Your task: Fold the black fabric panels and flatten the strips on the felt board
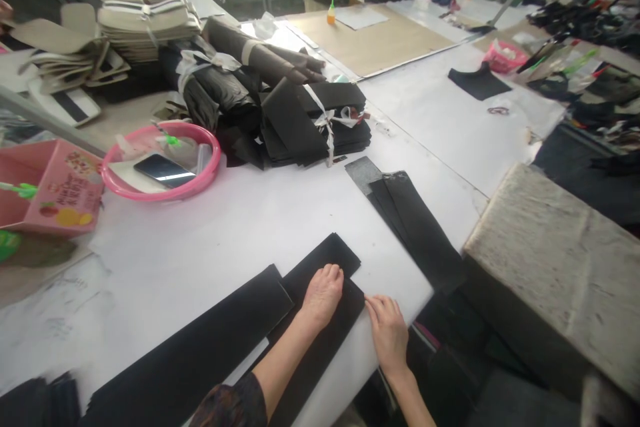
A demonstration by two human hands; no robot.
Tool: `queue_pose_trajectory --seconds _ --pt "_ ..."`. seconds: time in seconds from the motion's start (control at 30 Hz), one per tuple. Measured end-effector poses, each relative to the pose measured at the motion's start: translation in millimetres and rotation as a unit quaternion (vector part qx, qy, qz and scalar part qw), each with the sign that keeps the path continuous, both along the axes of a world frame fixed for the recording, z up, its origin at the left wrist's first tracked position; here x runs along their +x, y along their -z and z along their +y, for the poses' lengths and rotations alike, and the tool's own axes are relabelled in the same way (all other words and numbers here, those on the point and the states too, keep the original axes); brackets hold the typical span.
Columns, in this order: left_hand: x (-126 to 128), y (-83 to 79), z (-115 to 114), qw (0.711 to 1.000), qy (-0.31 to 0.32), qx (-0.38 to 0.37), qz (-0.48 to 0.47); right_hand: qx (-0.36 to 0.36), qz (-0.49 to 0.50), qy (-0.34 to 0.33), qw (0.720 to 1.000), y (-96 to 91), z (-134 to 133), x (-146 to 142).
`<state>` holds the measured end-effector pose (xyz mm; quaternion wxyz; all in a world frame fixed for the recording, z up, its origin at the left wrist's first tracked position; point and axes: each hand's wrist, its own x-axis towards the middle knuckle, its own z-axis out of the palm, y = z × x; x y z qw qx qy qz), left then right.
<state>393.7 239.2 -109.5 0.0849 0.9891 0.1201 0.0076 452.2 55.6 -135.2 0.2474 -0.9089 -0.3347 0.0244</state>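
Note:
My left hand (324, 292) lies over a long black fabric strip (346, 312), its fingers bent down and closed at the strip's upper end. At the strip's right corner, my right hand (387, 328) pinches the edge between thumb and fingers. Behind the left hand, another black strip or small stack (334, 252) sticks out, partly covered. To the left lies a neat stack of long black strips (195, 343), slanting across the white table (240, 220). My left forearm hides part of the strip under it.
Fanned black strips (417, 230) hang over the table's right edge. Tied black bundles (300, 123) stand further back. On the left are a pink basin (200, 188) holding a phone (165, 170) and a pink box (75, 187). A grey padded block (560, 267) stands at right.

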Motion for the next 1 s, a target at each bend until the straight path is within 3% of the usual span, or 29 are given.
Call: queue_pose_trajectory --seconds 0.13,0.23,0.47,0.63,1.0 --pt "16.8 -5.0 4.9 0.998 -0.041 -0.029 0.033 0.025 0.055 0.028 0.998 9.9 39.5 16.2" --pt "32.0 -6.1 12.4 0.993 -0.079 -0.058 0.062 0.015 0.099 0.036 0.994 16.0 51.3 25.3" --pt "54.4 -13.7 32.1 0.970 -0.123 -0.162 0.133 -0.036 0.186 0.018 0.982 10.5 49.3 42.0" --pt "64.6 -10.7 46.6 0.951 -0.144 -0.216 0.166 -0.068 0.243 0.002 0.968 11.0 53.0 55.2" --pt "55.8 -1.5 59.5 0.948 -0.119 -0.271 0.114 -0.106 0.279 0.006 0.955 16.2 54.4 64.4"
